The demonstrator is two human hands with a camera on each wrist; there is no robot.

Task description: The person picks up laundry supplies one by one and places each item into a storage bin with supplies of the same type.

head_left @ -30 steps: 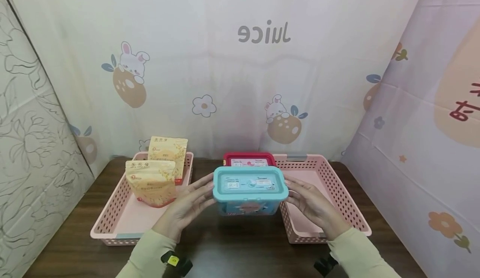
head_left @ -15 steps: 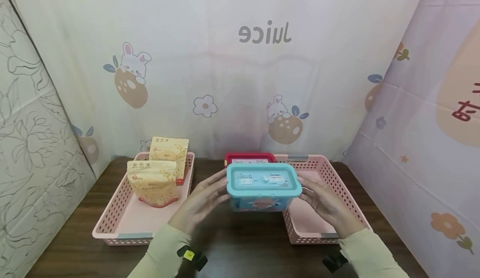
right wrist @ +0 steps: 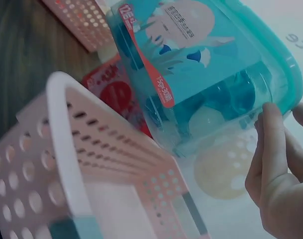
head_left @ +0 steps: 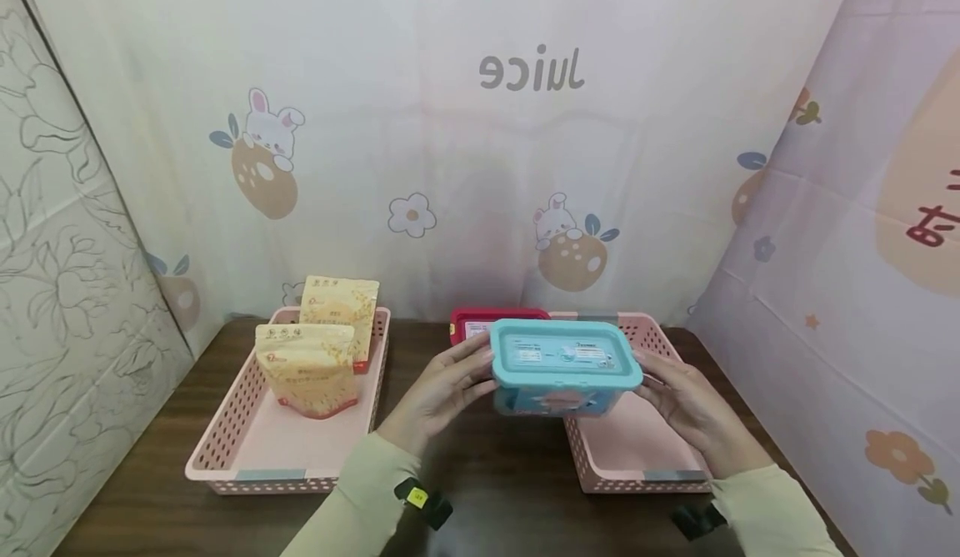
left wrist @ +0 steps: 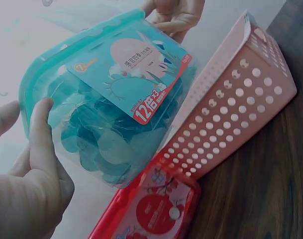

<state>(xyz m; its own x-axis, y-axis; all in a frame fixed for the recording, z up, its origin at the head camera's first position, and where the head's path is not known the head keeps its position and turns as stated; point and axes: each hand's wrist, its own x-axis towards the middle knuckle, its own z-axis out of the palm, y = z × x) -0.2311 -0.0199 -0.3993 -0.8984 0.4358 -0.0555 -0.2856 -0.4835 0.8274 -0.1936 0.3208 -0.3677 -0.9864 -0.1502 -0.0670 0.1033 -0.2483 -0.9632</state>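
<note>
Teal rectangular plastic tub (head_left: 566, 365): our straight-fingered hands (head_left: 442, 390) (head_left: 692, 400) press its ends. Slackening could drop it on the right pink plastic basket's (head_left: 637, 439) left edge.

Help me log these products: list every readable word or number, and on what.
"Juice", reversed: back curtain
"感官四季": teal box
"12倍×3": teal box
"15g×30颗": teal box
Too small or blurred: other teal box print, red box, yellow pouches, wrist tag.
Cut off: red characters, side curtain.

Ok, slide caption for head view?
Left hand and right hand hold up a teal tub near the right pink basket; yellow pouches stand in the left pink basket.
</note>
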